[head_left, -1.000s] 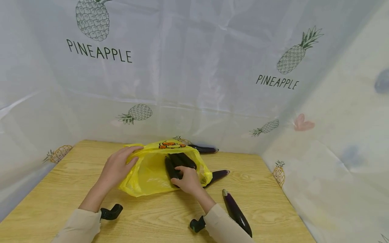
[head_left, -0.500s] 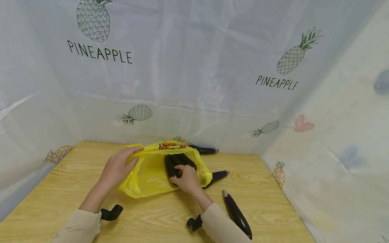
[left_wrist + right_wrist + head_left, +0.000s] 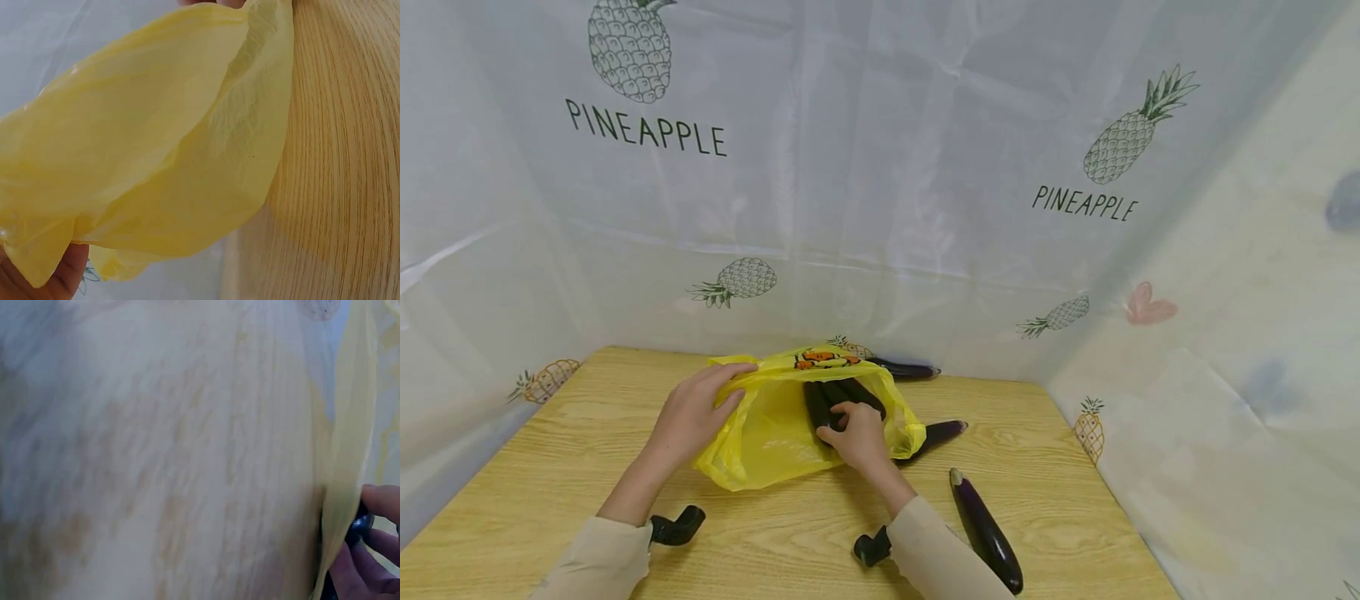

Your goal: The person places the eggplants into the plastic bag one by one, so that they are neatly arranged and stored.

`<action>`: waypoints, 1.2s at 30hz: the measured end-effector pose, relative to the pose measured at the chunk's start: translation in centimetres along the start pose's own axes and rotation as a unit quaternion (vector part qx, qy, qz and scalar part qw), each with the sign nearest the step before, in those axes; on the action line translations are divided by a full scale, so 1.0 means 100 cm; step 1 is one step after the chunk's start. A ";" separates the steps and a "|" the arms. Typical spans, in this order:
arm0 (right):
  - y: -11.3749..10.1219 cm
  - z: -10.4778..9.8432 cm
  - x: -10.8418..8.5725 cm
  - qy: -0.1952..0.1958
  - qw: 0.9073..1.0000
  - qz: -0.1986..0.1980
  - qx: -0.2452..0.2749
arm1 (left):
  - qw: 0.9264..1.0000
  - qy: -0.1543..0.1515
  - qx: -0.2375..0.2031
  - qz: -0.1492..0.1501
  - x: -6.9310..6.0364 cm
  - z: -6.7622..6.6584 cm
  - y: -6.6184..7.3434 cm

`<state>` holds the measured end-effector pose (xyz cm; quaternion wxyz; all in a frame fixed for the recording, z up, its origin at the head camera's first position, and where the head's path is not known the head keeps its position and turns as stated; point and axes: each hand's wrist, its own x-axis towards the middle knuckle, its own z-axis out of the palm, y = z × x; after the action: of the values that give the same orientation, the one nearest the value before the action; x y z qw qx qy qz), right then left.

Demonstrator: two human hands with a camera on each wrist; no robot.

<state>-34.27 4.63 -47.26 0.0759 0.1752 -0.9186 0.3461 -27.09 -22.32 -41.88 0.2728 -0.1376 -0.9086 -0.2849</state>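
A yellow plastic bag (image 3: 767, 429) lies with its mouth facing me. My left hand (image 3: 691, 415) pinches its left rim; in the left wrist view the film (image 3: 156, 144) is stretched out, with fingers (image 3: 65, 272) at its lower corner. Inside the mouth, my right hand (image 3: 861, 437) holds an eggplant (image 3: 815, 400), thumb on the near side and fingers curled over it. More dark eggplants (image 3: 863, 392) lie beside it in the bag. The right wrist view catches only my fingers (image 3: 381, 550) and a shiny dark bit of eggplant (image 3: 359, 526) at the bag's edge.
One eggplant (image 3: 943, 432) pokes out beside the bag's right edge, partly hidden. Another (image 3: 987, 532) lies near my right forearm, and one more (image 3: 910, 370) at the back edge. Pineapple-print sheeting (image 3: 880, 183) encloses the wooden table (image 3: 782, 546).
My right hand shifts slightly left and away from me inside the bag, and the eggplant in it moves closer to the others. The left hand stays on the rim.
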 end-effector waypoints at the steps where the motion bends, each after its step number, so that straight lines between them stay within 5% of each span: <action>1: 0.000 0.000 0.000 -0.001 1.000 -0.001 0.001 | 1.000 0.002 -0.001 0.002 0.000 0.000 0.000; 36: 0.001 0.004 -0.003 0.023 0.999 0.009 0.030 | 1.000 0.012 0.003 0.010 0.000 0.001 -0.004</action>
<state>-34.01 4.57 -47.74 0.0889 0.1605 -0.9075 0.3780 -27.32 -22.58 -42.17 0.2871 -0.1427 -0.9045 -0.2811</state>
